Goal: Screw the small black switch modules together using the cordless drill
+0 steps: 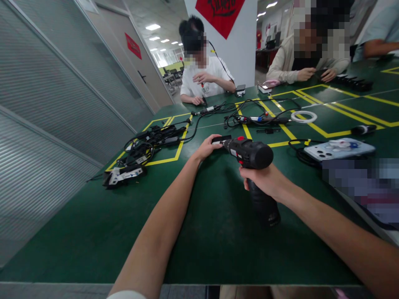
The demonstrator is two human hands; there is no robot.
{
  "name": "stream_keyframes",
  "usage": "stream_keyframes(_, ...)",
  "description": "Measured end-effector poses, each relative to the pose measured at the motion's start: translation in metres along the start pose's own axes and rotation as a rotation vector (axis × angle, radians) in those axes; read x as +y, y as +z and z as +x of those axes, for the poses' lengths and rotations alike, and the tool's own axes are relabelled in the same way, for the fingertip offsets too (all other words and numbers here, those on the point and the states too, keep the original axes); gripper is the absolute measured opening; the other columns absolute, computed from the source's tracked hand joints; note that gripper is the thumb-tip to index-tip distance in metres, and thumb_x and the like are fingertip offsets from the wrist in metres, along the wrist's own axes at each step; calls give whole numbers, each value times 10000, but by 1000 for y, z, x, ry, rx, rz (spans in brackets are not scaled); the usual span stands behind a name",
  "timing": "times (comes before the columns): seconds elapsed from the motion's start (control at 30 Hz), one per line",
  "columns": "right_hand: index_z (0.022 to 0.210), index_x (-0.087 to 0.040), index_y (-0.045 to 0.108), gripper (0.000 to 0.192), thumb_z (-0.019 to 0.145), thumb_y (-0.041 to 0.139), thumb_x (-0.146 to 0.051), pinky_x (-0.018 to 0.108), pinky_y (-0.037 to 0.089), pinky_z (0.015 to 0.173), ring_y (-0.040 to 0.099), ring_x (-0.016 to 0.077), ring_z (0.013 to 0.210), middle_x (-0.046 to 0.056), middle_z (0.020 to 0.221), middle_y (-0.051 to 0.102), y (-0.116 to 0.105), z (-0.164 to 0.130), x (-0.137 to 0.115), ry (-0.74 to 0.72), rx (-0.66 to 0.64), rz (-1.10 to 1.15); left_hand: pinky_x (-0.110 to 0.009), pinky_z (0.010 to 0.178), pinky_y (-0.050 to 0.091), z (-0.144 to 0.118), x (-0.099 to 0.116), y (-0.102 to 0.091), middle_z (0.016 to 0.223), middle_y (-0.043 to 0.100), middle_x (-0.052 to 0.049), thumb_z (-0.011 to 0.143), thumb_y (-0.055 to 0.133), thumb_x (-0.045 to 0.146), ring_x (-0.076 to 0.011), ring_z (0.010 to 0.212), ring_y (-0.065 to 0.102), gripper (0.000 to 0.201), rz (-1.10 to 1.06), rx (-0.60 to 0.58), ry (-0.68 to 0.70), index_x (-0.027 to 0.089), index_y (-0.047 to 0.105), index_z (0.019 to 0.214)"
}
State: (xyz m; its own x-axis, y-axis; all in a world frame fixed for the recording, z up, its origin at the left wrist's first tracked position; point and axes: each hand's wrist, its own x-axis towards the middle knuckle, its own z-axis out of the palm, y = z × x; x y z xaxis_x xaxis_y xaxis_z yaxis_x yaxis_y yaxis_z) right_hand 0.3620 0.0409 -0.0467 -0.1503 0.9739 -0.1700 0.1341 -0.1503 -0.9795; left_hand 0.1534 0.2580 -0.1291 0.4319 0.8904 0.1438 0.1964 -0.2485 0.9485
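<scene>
Drill (249,153), black with red trim, held above the near middle of the green bench (93,232), nose pointing left. Right hand (264,179) fingers wrapped tight around the top of the grip, just under the motor body; battery end of the handle hangs below the hand toward the bench. Left hand (208,146) at the drill's nose, fingers closed around the chuck end, where a small black piece with a white patch (220,139) sticks out past the fingertips; what that piece is, cannot tell.

Just right of the drill: a phone (338,149) in a pale blue case, lying flat on a coil of black cable. Farther right, a black cylindrical tool (363,129) on its side. Beyond the drill, a run of tangled black cables (258,118) and a white ring (303,116) inside yellow tape lines. Far left: a heap of black cables and parts (143,145). Two other people sit at the far edge, hands on small items.
</scene>
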Motion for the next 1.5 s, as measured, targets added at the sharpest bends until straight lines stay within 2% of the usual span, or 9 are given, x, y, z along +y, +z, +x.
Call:
stream_keyframes(1.17,716,-161,610,54,681,592,-197,284,412,488,579,174,484,37,528,608,1,-1,-3,-4,-9,0,-350,922,461,0,-3,-3,1118,651,-65,663,725,272,-205,990,602,574,42,13,19,188,586,1214)
stream_keyframes(1.5,729,-164,614,60,677,612,-193,278,415,483,581,169,490,34,547,606,1,-2,-5,-1,-6,9,-344,925,457,-3,3,-1,1130,650,-71,659,724,266,-203,999,600,582,26,7,-6,180,576,1215)
